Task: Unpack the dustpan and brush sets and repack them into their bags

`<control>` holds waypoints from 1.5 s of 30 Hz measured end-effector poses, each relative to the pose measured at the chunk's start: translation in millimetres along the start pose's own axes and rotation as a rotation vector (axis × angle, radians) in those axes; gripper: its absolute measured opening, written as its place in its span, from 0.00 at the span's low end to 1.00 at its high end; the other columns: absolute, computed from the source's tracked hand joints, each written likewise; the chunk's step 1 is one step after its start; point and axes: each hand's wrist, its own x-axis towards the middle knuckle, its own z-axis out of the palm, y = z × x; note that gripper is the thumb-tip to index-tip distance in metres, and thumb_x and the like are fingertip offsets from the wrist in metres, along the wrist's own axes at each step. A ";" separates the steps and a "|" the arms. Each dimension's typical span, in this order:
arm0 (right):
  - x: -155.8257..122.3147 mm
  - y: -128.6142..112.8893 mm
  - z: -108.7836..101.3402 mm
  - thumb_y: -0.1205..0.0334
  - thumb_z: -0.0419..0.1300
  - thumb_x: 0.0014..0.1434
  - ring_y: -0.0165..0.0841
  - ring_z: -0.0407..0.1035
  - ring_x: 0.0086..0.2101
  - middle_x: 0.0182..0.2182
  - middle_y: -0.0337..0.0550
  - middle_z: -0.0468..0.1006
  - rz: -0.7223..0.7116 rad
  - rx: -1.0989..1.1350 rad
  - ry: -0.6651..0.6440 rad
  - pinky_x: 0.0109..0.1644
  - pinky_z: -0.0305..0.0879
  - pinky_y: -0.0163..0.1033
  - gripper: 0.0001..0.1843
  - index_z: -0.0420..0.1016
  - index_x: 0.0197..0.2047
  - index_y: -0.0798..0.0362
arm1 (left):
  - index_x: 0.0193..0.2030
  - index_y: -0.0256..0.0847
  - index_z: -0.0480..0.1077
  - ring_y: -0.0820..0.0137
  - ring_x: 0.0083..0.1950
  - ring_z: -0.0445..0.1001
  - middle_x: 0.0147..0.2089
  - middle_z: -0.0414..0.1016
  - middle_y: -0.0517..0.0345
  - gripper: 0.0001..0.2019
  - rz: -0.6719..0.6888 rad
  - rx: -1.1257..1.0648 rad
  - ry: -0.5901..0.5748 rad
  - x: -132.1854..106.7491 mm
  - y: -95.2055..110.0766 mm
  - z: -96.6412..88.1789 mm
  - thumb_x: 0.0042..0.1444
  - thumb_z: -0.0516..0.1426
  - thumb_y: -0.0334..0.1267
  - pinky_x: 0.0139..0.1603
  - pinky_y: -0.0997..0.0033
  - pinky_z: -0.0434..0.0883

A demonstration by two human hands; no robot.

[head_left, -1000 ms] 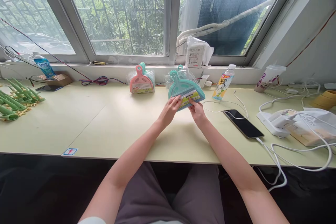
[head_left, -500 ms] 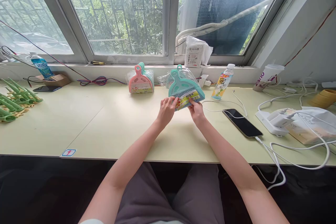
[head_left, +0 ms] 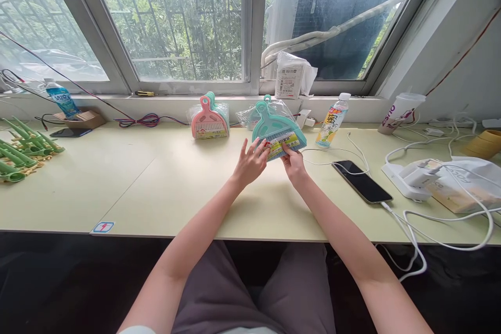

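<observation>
A teal mini dustpan and brush set [head_left: 277, 124] with a yellow printed label is tilted up off the table in front of me. My right hand [head_left: 293, 163] grips its lower right edge, thumb on the front and fingers behind. My left hand [head_left: 250, 163] lies at its lower left corner, fingers spread and touching the label. Behind it is another teal set in clear plastic wrapping [head_left: 247, 117], mostly hidden. Further left stand pink and green dustpan sets [head_left: 210, 121], also wrapped.
A drink bottle [head_left: 332, 121], a phone [head_left: 362, 182] on a white cable, a power strip [head_left: 407, 180] and a plastic cup [head_left: 400, 113] are on the right. Green bamboo-like pieces [head_left: 23, 148], a blue bottle [head_left: 62, 99] and a cable bundle [head_left: 139, 120] lie left.
My left hand's fingers have lifted and spread from the lower left corner. The teal set has risen slightly; my right hand keeps its grip.
</observation>
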 end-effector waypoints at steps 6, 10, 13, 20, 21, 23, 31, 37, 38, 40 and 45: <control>-0.5 1.9 0.0 0.68 0.68 0.46 0.35 0.75 0.45 0.41 0.43 0.81 0.000 -0.031 -0.009 0.49 0.75 0.39 0.12 0.76 0.37 0.55 | 0.58 0.40 0.68 0.55 0.69 0.55 0.68 0.58 0.45 0.20 -0.130 0.008 0.011 1.0 -2.1 -0.4 0.60 0.51 0.32 0.69 0.39 0.49; -1.5 0.6 1.0 0.68 0.68 0.47 0.35 0.75 0.45 0.40 0.44 0.81 -0.003 -0.046 0.018 0.50 0.75 0.39 0.10 0.76 0.35 0.55 | 0.57 0.40 0.69 0.60 0.63 0.65 0.64 0.65 0.49 0.19 -0.075 -0.037 -0.026 2.4 -6.4 -0.8 0.61 0.49 0.30 0.70 0.44 0.51; -3.1 -0.3 2.5 0.69 0.67 0.47 0.35 0.75 0.45 0.39 0.43 0.81 -0.001 -0.043 0.016 0.49 0.75 0.38 0.10 0.76 0.35 0.55 | 0.56 0.39 0.71 0.63 0.56 0.71 0.58 0.72 0.52 0.18 -0.094 -0.054 -0.013 3.7 -10.7 0.2 0.62 0.49 0.29 0.71 0.49 0.53; -6.9 2.1 3.6 0.69 0.68 0.46 0.35 0.75 0.44 0.39 0.43 0.81 0.043 -0.075 -0.005 0.49 0.75 0.38 0.10 0.76 0.35 0.55 | 0.46 0.44 0.75 0.66 0.50 0.73 0.45 0.79 0.57 0.13 -0.133 -0.080 0.137 -0.3 -16.6 3.4 0.62 0.51 0.30 0.72 0.50 0.50; -7.1 2.5 3.5 0.69 0.68 0.46 0.35 0.75 0.44 0.38 0.43 0.81 0.048 -0.080 -0.018 0.49 0.75 0.37 0.11 0.76 0.35 0.55 | 0.45 0.45 0.75 0.67 0.49 0.73 0.44 0.79 0.58 0.13 -0.139 -0.076 0.154 -1.0 -17.3 2.8 0.63 0.51 0.31 0.72 0.51 0.50; -7.4 3.2 3.5 0.69 0.68 0.46 0.35 0.75 0.44 0.38 0.43 0.81 0.056 -0.092 -0.050 0.48 0.75 0.37 0.11 0.76 0.36 0.55 | 0.45 0.45 0.75 0.68 0.47 0.74 0.42 0.79 0.59 0.13 -0.152 -0.059 0.165 -1.6 -18.1 0.4 0.63 0.51 0.31 0.72 0.51 0.51; -9.5 5.9 3.9 0.67 0.70 0.45 0.36 0.76 0.42 0.37 0.43 0.81 0.096 -0.129 -0.075 0.48 0.76 0.39 0.12 0.76 0.36 0.55 | 0.46 0.45 0.74 0.65 0.51 0.75 0.52 0.74 0.53 0.13 -0.103 -0.027 -0.003 0.2 -13.8 -7.2 0.63 0.50 0.30 0.70 0.53 0.55; -10.2 6.3 4.4 0.67 0.70 0.44 0.36 0.76 0.42 0.36 0.43 0.81 0.085 -0.142 -0.062 0.48 0.75 0.39 0.12 0.76 0.34 0.55 | 0.53 0.43 0.71 0.61 0.64 0.65 0.64 0.65 0.51 0.16 -0.015 -0.011 -0.040 1.6 -8.7 -8.5 0.61 0.51 0.30 0.69 0.52 0.56; -9.9 6.4 4.1 0.68 0.70 0.44 0.36 0.76 0.42 0.36 0.43 0.81 0.083 -0.138 -0.062 0.48 0.75 0.39 0.12 0.76 0.34 0.55 | 0.53 0.43 0.71 0.60 0.65 0.63 0.65 0.64 0.51 0.16 -0.006 -0.007 -0.038 2.1 -7.9 -8.9 0.61 0.50 0.30 0.69 0.50 0.56; -8.8 6.3 3.4 0.68 0.70 0.44 0.36 0.75 0.42 0.36 0.42 0.81 0.074 -0.123 -0.061 0.48 0.75 0.39 0.12 0.76 0.35 0.55 | 0.54 0.42 0.71 0.59 0.68 0.59 0.67 0.61 0.51 0.17 -0.006 0.003 -0.026 3.1 -6.1 -9.6 0.61 0.50 0.30 0.70 0.47 0.54; -5.6 2.7 2.0 0.68 0.69 0.45 0.36 0.75 0.44 0.37 0.43 0.81 0.064 -0.097 -0.034 0.49 0.75 0.39 0.13 0.75 0.36 0.55 | 0.56 0.39 0.69 0.55 0.71 0.52 0.69 0.55 0.47 0.18 -0.045 -0.009 -0.022 4.6 -2.1 -10.9 0.61 0.51 0.38 0.71 0.39 0.43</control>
